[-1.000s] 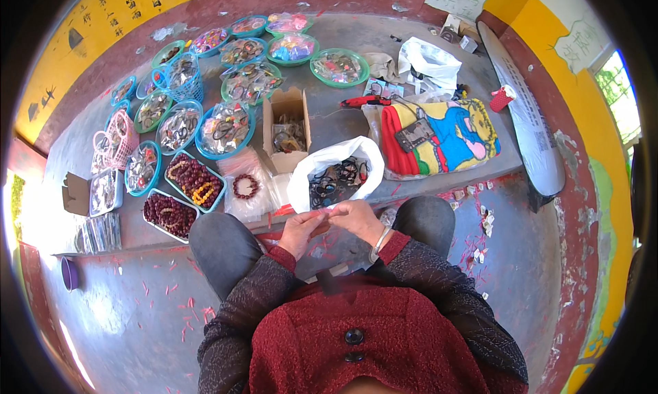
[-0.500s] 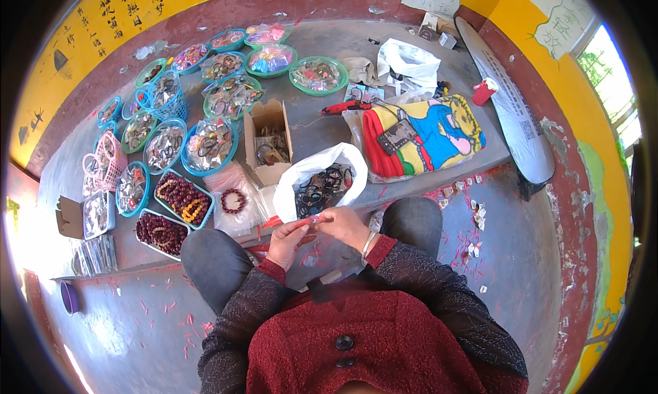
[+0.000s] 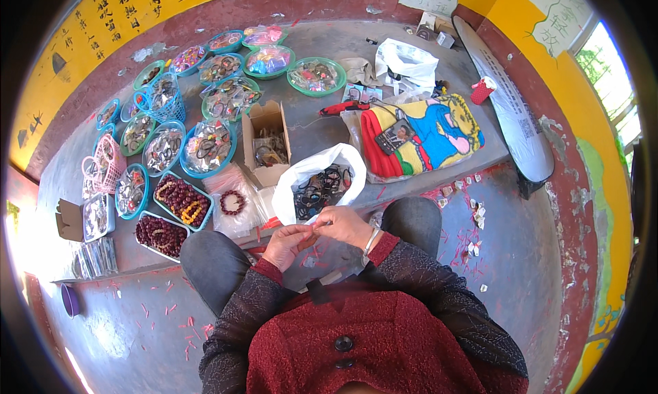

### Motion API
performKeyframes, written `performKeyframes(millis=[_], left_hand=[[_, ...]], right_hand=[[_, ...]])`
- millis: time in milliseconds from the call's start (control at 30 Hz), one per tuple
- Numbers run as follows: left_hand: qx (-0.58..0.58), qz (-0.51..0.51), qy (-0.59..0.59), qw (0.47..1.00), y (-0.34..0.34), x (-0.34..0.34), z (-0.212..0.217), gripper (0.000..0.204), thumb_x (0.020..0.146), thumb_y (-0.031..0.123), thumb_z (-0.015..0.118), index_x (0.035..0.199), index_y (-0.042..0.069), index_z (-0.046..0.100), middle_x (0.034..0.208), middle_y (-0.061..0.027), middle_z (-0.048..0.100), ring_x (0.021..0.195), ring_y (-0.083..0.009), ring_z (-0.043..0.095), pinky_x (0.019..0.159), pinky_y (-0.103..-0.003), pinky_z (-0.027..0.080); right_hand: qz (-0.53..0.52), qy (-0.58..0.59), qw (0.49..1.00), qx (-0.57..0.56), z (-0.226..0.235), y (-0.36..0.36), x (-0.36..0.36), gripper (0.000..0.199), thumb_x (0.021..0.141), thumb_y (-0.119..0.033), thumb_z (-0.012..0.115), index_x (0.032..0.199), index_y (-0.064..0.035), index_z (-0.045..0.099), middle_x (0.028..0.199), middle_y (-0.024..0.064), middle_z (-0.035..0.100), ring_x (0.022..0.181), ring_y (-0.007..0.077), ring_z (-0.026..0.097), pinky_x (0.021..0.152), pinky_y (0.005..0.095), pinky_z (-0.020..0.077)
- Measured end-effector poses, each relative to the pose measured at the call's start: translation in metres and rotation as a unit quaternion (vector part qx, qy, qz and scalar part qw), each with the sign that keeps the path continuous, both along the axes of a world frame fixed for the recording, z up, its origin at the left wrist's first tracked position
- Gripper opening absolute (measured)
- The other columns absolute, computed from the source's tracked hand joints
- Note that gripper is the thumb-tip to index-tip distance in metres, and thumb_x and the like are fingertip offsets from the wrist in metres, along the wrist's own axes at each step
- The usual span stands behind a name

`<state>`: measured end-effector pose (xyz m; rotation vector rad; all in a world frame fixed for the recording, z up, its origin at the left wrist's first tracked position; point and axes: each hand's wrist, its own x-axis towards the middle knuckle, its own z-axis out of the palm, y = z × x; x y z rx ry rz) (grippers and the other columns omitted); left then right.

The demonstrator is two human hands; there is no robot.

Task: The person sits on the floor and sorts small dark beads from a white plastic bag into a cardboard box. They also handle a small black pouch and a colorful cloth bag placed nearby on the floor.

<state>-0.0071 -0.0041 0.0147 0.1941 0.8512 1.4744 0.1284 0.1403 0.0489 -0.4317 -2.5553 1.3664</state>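
Observation:
My left hand and my right hand meet fingertip to fingertip above my lap. Both are closed in a pinch around something tiny and pinkish, too small to name. Just beyond them stands a white plastic bag, its mouth gaping. Inside lies a tangle of dark cords and small pieces. Left of the bag, a dark red bead bracelet rests on a stack of clear plastic bags.
An open cardboard box sits behind the clear bags. Trays of bead bracelets and several basins of packaged trinkets spread left. A colourful folded blanket bears a phone-like dark object. Red scraps litter the floor.
My fingertips have drawn closer together, covering more of the tiny piece. My left fingers have curled in further. A picture now shows on the dark object on the blanket.

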Motion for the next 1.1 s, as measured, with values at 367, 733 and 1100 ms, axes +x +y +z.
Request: performKeyframes(millis=[367, 733, 1100], left_hand=[[-0.036, -0.013, 0.234, 0.971, 0.001, 0.005, -0.012, 0.013, 0.081, 0.000, 0.056, 0.092, -0.003, 0.062, 0.086, -0.0091, 0.064, 0.077, -0.0149, 0.062, 0.069, -0.026, 0.051], [-0.066, -0.023, 0.530, 0.845, 0.000, 0.013, -0.016, 0.010, 0.078, 0.004, 0.060, 0.084, -0.004, 0.063, 0.069, -0.0052, 0.063, 0.059, -0.0097, 0.059, 0.054, -0.024, 0.048], [-0.103, -0.021, 0.467, 0.878, 0.002, 0.010, -0.018, 0.009, 0.081, 0.005, 0.058, 0.082, -0.004, 0.062, 0.070, -0.0063, 0.062, 0.061, -0.0111, 0.060, 0.054, -0.024, 0.049]], right_hand=[[0.003, 0.002, 0.999, 0.039, -0.003, -0.005, 0.000, 0.012, 0.070, -0.016, 0.060, 0.073, -0.0047, 0.064, 0.072, 0.0101, 0.058, 0.071, 0.0281, 0.058, 0.064, 0.0357, 0.0462], [0.062, 0.088, 0.968, 0.228, 0.019, -0.023, -0.003, 0.029, 0.070, -0.007, 0.056, 0.099, -0.0033, 0.056, 0.092, 0.0102, 0.060, 0.083, 0.0286, 0.057, 0.073, 0.0367, 0.0466], [0.113, -0.024, 0.946, 0.304, 0.011, -0.026, 0.004, 0.009, 0.071, -0.009, 0.053, 0.078, -0.0052, 0.055, 0.081, 0.0089, 0.053, 0.081, 0.0249, 0.056, 0.068, 0.0370, 0.0460]])
